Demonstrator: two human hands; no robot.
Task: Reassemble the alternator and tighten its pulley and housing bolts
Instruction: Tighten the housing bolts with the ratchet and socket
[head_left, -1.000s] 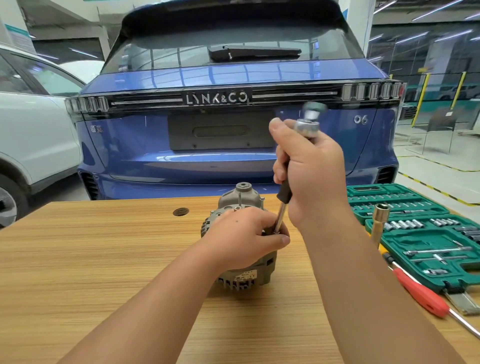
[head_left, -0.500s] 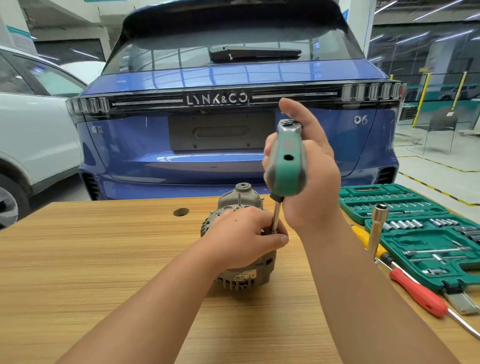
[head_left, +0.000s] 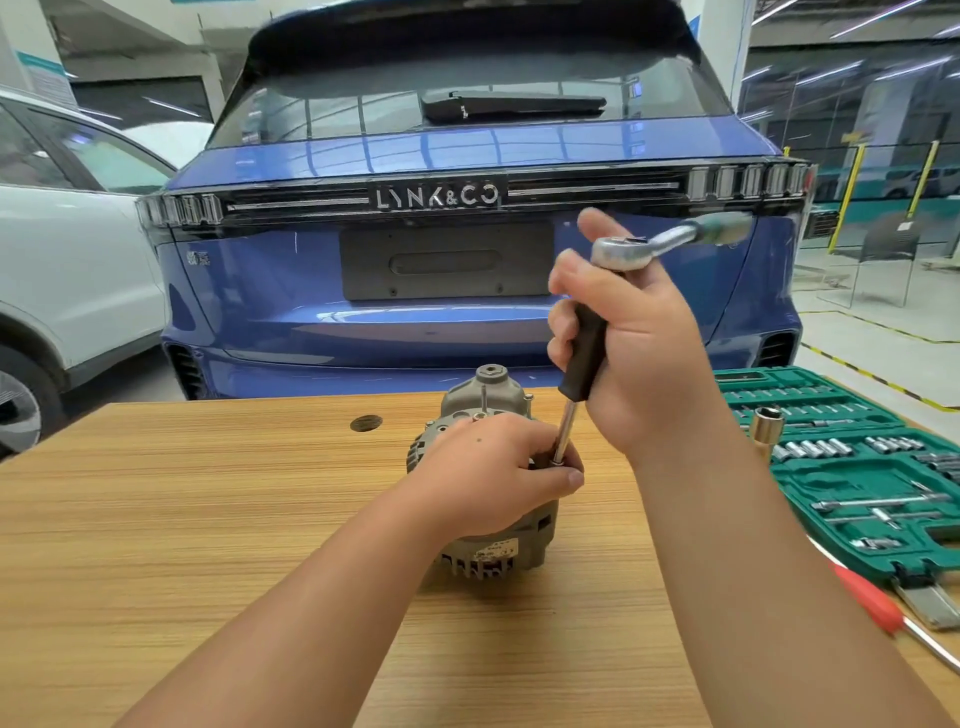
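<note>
The grey ribbed metal alternator (head_left: 485, 525) stood mid-table, with the left hand (head_left: 488, 478) draped over its top and the right hand (head_left: 631, 353) above it gripping the black-handled chrome extension bar (head_left: 582, 358), so approach from above was blocked. The light wooden tabletop (head_left: 182, 519) lay bare to the left (save a small dark round hole (head_left: 365, 423)). To the right, an open green plastic socket case (head_left: 857, 467) and a red-handled screwdriver (head_left: 872, 605) crowded the edge.

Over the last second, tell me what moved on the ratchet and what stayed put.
The ratchet handle swung round on top of the driver: half a second ago its green grip pointed toward the camera, now it points right. The right hand still grips the black driver handle. The left hand still steadies the alternator.
</note>
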